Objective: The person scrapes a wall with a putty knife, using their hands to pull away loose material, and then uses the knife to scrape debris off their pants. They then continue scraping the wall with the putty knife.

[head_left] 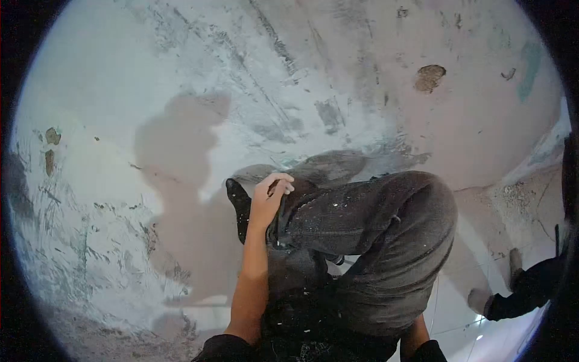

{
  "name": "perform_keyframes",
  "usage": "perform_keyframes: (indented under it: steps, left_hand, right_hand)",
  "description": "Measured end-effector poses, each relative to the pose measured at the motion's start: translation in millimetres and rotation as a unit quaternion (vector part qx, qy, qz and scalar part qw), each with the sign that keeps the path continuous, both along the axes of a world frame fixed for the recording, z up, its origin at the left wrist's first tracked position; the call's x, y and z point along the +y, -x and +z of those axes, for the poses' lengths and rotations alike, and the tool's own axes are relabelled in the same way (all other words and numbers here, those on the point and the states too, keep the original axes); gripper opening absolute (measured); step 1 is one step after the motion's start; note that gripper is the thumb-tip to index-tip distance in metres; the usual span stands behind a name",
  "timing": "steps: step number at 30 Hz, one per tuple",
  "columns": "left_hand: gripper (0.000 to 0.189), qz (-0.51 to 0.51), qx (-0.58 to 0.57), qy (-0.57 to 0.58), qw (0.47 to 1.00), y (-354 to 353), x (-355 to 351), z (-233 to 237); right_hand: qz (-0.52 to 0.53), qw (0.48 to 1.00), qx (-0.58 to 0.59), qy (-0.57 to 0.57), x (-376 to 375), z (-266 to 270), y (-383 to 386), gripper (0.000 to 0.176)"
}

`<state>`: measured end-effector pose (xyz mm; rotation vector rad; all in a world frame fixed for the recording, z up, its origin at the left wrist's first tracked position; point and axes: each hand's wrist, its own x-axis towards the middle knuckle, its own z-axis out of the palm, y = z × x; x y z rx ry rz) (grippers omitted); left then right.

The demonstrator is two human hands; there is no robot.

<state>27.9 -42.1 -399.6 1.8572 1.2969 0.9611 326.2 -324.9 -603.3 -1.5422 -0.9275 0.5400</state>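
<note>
My left hand (274, 188) is over the ankle of my bent leg, beside the trouser cuff, with its fingers curled in towards the thumb. Whether anything small is pinched there I cannot make out. A black sock (239, 211) covers the foot just left of my wrist. Dark grey trousers (368, 223), flecked with white specks, cover the bent leg, which lies across the view with the knee at the right. My right forearm (415, 339) shows at the lower right and goes behind the thigh, which hides my right hand.
A plaster wall (289, 102) with grey scuffs and smears fills most of the view and carries my shadow. It has a brown chipped hole (430, 78) at upper right and smaller chips (53, 136) at left. Another person's foot (480, 300) stands on pale floor tiles (452, 301) at right.
</note>
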Motion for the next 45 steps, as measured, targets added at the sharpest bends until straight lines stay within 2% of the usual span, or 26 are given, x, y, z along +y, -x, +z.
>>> perform_keyframes:
  steps: [3,12,14,18,20,22,23,24,26,27,28,31,32,34,35,36,37,38,39,40,41,42,43,44,45]
  left_hand:
    - [0.018,-0.019,-0.070,0.011,0.997,3,3,-4]
    - [0.015,0.007,-0.130,0.069,0.989,11,4,4]
    - [0.015,-0.045,-0.247,0.122,0.960,26,7,8]
    - [0.015,-0.039,-0.325,0.097,0.940,67,29,19]
    - [0.015,-0.028,-0.351,0.068,0.933,86,37,27]
    - [0.016,-0.009,-0.405,0.067,0.912,96,41,16]
    - [0.016,-0.009,-0.448,0.068,0.892,99,42,8]
    - [0.016,-0.007,-0.453,0.065,0.889,99,40,-3]
    - [0.018,0.019,-0.233,0.019,0.972,92,35,-23]
    - [0.018,0.019,-0.239,0.016,0.971,90,32,-23]
    - [0.018,0.012,-0.258,0.005,0.966,89,29,-21]
    - [0.019,0.005,-0.321,-0.007,0.947,93,19,-23]
    - [0.019,-0.003,-0.357,-0.003,0.934,99,21,-24]
    - [0.020,-0.023,-0.402,0.009,0.915,114,10,-13]
    - [0.020,-0.023,-0.307,-0.031,0.951,120,-4,-1]
    - [0.020,-0.024,-0.209,-0.068,0.975,124,-15,5]
    - [0.020,-0.034,-0.104,-0.154,0.982,129,-24,0]
    - [0.020,-0.035,-0.105,-0.153,0.982,137,-33,-6]
    - [0.023,-0.082,0.096,-0.235,0.964,144,-48,-4]
    - [0.027,-0.125,0.292,-0.301,0.899,155,-60,-5]
    - [0.036,-0.048,0.391,-0.257,0.882,177,-59,-24]
    - [0.039,0.001,0.505,-0.143,0.851,216,-55,-54]
    - [0.043,0.049,0.608,-0.032,0.792,236,-51,-57]
    - [0.043,0.044,0.612,-0.037,0.789,244,-47,-65]
    - [0.043,0.157,0.392,-0.085,0.903,242,-53,-58]
  right_hand:
    - [-0.021,1.000,-0.019,0.000,-5,3,-7,0.042]
    - [-0.125,0.987,-0.097,-0.024,6,26,11,0.043]
    - [-0.145,0.981,-0.125,-0.023,-8,15,3,0.043]
    - [-0.149,0.971,-0.188,-0.013,5,20,-26,0.043]
    - [-0.135,0.966,-0.220,-0.019,26,22,-84,0.043]
    - [-0.126,0.960,-0.247,-0.028,43,39,-98,0.044]
    - [-0.138,0.986,-0.048,-0.082,40,61,-104,0.044]
    - [-0.147,0.968,0.155,-0.130,40,97,-102,0.044]
    - [-0.240,0.943,0.066,-0.222,54,129,-91,0.046]
    - [-0.195,0.952,0.009,-0.235,56,161,-64,0.050]
    - [-0.191,0.952,0.003,-0.239,61,182,-42,0.050]
    - [-0.271,0.928,-0.080,-0.243,79,223,16,0.063]
    - [-0.263,0.924,-0.074,-0.269,81,225,31,0.066]
    - [-0.282,0.905,-0.251,-0.196,76,208,22,0.063]
    - [-0.280,0.905,-0.248,-0.202,80,203,27,0.063]
    - [-0.207,0.935,-0.199,-0.208,86,210,47,0.060]
    - [-0.134,0.957,-0.149,-0.210,91,214,58,0.058]
    - [-0.135,0.957,-0.150,-0.210,95,209,59,0.058]
    - [-0.077,0.960,-0.176,-0.203,102,201,58,0.055]
    - [-0.016,0.961,-0.200,-0.192,104,199,60,0.052]
    - [-0.002,0.952,-0.241,-0.187,102,202,61,0.045]
    - [0.005,0.954,-0.241,-0.181,102,203,60,0.045]
    - [0.017,0.949,-0.260,-0.179,104,202,58,0.044]
    - [0.022,0.944,-0.278,-0.177,104,201,59,0.043]
    - [0.016,0.945,-0.276,-0.173,103,205,63,0.043]
